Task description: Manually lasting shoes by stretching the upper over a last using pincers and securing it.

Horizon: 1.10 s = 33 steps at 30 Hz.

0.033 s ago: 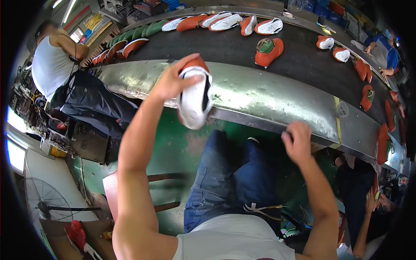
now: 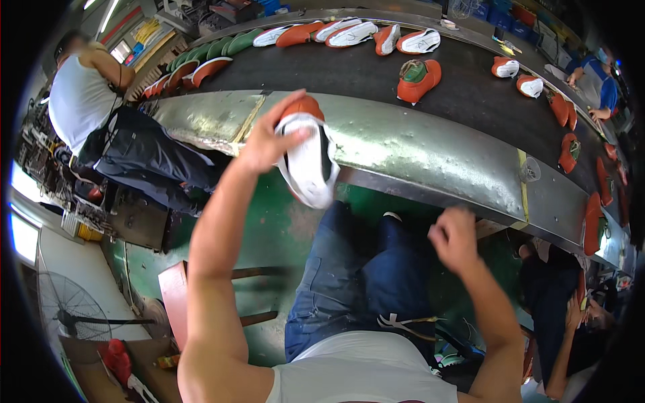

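Observation:
My left hand (image 2: 269,142) is closed on a shoe upper on a last (image 2: 309,164), with its orange-red end up and its white underside turned towards me. The thumb lies across the white underside; the fingers behind it are hidden. The shoe hangs just in front of the bench's metal edge (image 2: 403,151). Above my right thigh, near that edge, my right hand (image 2: 457,242) is curled into a loose, slightly blurred fist, and nothing shows in it. A pair of pincers (image 2: 404,326) rests on my lap.
Along the dark conveyor belt (image 2: 322,74) lie several orange shoes, white soles up, and green ones (image 2: 238,43). One orange shoe with a green lining (image 2: 418,82) stands nearer. A clear cup (image 2: 531,169) is at the edge. Co-workers are at left (image 2: 84,101) and right (image 2: 594,80).
My left hand has brought the shoe slightly down and to the right. My right hand has shifted a little left and down, its fingers curling more.

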### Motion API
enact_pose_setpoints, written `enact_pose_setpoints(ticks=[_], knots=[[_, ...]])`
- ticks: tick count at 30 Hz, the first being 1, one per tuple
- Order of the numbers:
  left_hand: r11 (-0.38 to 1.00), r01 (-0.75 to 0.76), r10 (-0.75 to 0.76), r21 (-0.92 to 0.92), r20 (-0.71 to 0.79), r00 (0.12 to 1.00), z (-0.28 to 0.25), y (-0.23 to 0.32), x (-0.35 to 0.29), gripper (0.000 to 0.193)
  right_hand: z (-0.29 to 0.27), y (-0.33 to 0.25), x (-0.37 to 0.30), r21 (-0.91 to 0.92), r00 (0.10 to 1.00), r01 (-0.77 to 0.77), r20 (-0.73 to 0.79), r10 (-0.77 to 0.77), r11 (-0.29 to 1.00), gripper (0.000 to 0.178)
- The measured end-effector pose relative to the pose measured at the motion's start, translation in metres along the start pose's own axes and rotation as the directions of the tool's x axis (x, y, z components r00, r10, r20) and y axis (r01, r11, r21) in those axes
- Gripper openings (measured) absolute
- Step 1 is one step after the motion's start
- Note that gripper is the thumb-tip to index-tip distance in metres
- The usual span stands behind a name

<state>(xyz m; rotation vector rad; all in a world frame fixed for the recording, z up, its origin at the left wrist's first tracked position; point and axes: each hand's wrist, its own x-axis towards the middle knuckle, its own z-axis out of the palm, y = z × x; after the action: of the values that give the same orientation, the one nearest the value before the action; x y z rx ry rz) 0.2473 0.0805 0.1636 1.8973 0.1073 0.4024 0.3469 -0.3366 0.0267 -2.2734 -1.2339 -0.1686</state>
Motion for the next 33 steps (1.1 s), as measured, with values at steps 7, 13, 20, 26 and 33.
enact_pose_setpoints(ticks=[7, 13, 20, 26, 33], knots=[[0.873, 0.163, -0.19, -0.459, -0.013, 0.982, 0.131, -0.038, -0.172, 0.075, 0.017, -0.078, -0.202, 0.132, 0.701, -0.367, 0.69, 0.181, 0.921, 0.057], [0.847, 0.304, -0.299, -0.437, 0.081, 0.951, 0.182, -0.079, -0.202, 0.072, 0.018, -0.065, -0.204, 0.344, 0.443, -0.851, 0.876, 0.191, 0.396, 0.055], [0.798, 0.372, -0.247, -0.475, 0.305, 0.92, 0.167, -0.088, -0.199, 0.056, 0.006, -0.069, -0.175, 0.215, 0.261, -0.896, 0.963, 0.068, 0.389, 0.046], [0.897, 0.338, -0.273, -0.285, 0.242, 0.931, 0.166, -0.09, -0.198, 0.056, -0.006, -0.088, -0.162, -0.237, 0.367, -0.037, 0.901, 0.234, 0.971, 0.038], [0.886, 0.359, -0.28, -0.292, 0.28, 0.918, 0.172, -0.091, -0.19, 0.056, -0.031, -0.061, -0.159, 0.412, 0.459, -0.861, 0.882, 0.106, 0.297, 0.034]])
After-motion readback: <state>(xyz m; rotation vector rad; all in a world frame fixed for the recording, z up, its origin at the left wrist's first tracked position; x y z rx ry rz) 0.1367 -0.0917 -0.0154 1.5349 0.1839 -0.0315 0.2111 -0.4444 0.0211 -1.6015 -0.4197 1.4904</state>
